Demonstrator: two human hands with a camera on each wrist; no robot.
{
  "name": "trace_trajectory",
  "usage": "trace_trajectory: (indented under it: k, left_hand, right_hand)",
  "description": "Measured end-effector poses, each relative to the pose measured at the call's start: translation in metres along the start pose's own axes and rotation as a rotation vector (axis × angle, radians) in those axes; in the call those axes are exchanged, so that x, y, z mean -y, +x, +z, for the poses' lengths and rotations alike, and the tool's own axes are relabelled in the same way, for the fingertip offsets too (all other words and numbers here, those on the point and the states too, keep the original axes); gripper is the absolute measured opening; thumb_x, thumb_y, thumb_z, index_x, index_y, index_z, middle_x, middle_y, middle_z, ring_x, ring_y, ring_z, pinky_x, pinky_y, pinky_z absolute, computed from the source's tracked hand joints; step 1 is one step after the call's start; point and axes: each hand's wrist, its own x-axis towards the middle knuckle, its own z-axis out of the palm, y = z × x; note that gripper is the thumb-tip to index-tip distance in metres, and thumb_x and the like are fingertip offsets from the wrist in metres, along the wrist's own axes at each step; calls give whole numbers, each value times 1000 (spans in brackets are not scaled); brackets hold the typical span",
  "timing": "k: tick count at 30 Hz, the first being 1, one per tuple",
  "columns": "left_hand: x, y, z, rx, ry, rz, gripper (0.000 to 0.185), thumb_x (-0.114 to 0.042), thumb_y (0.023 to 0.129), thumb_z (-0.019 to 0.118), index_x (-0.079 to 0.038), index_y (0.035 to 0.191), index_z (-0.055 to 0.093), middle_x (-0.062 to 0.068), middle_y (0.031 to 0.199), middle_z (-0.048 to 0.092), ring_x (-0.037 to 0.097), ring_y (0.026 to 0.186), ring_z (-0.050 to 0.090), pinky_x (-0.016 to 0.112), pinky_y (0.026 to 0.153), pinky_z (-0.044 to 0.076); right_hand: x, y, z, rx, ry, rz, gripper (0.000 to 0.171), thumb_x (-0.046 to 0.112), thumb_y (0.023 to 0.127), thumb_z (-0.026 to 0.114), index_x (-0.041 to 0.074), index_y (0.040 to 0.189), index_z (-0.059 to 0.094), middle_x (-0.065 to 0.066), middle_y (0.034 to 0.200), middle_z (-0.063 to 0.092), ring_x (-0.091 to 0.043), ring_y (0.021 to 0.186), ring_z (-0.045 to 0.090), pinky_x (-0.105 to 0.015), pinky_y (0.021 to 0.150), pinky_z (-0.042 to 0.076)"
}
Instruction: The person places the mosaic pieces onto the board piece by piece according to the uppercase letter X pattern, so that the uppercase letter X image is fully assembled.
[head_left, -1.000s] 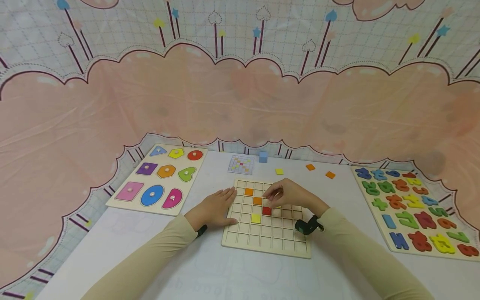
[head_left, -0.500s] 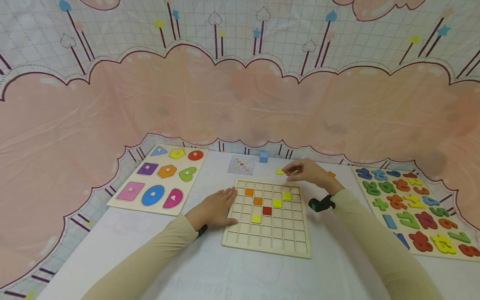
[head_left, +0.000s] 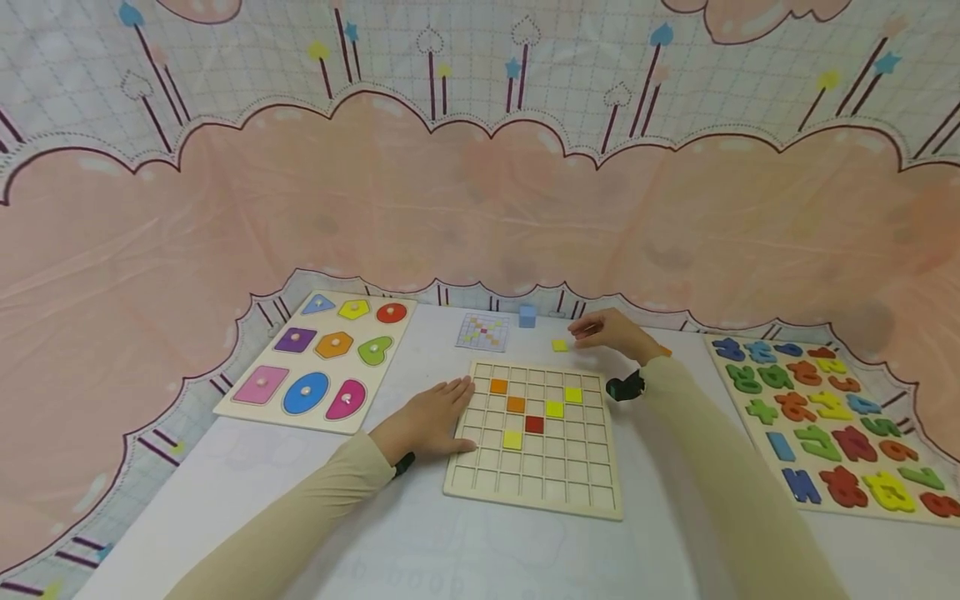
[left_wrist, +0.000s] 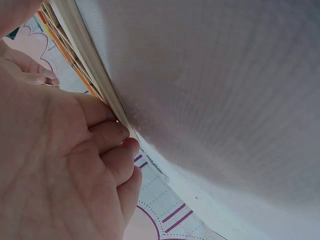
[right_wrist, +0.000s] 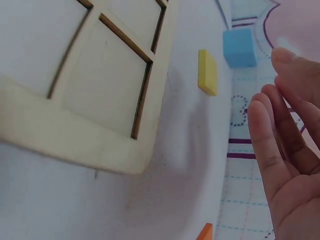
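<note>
Two yellow squares now sit in wooden grid board (head_left: 534, 492), centre frame. I log right hand (head_left: 609, 332) moved up-frame beside loose yellow square tile (head_left: 559, 345), fingers relaxed, empty. Left hand (head_left: 427, 417) unchanged, flat on board edge.

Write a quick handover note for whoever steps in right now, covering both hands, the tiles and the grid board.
Left hand: open, flat on the table, fingers against the left edge of the grid board.
Right hand: open, holding nothing, just right of the loose yellow tile behind the board.
Done: six tiles sit in the grid, namely two orange, one red and three yellow.
Left: the loose yellow tile and an orange tile by the right wrist are still off the board. The pattern card and blue cube lie behind it.
</note>
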Motion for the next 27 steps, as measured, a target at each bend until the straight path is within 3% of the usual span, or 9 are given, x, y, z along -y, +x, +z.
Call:
trace_trajectory:
  k: [8,16,23,27]
  left_hand:
    - [-2,-2,-1,0,7,-2,91,-61,86,52,-1,149,21,12,156,22,23,145,21,37,119,22]
    - [-3,-2,-2,3,21,-8,91,-60,86,52,-2,149,21,11,157,22,22,145,22,37,119,21]
    - [-3,-2,-3,4,14,-9,91,-61,87,52,-2,149,21,11,157,22,22,145,22,37,119,22]
    - [-2,-1,-2,2,18,-9,91,-61,86,51,-2,149,22,11,157,22,22,145,22,37,119,22]
  right_hand:
    - [-7,16,6,2,53,47,38,4,84,67,-7,120,60,-25,123,60,-21,101,59,-32,94,49]
    - [-7,24,11,-15,-9,72,38,7,84,68,-6,119,61,-24,120,62,-20,98,57,-34,94,46]
    - [-2,30,19,-2,-89,99,36,5,79,73,-6,113,65,-20,109,66,-17,88,55,-24,79,46]
    - [0,34,21,-2,-148,137,35,3,77,75,-3,110,68,-16,104,67,-17,85,53,-23,78,45]
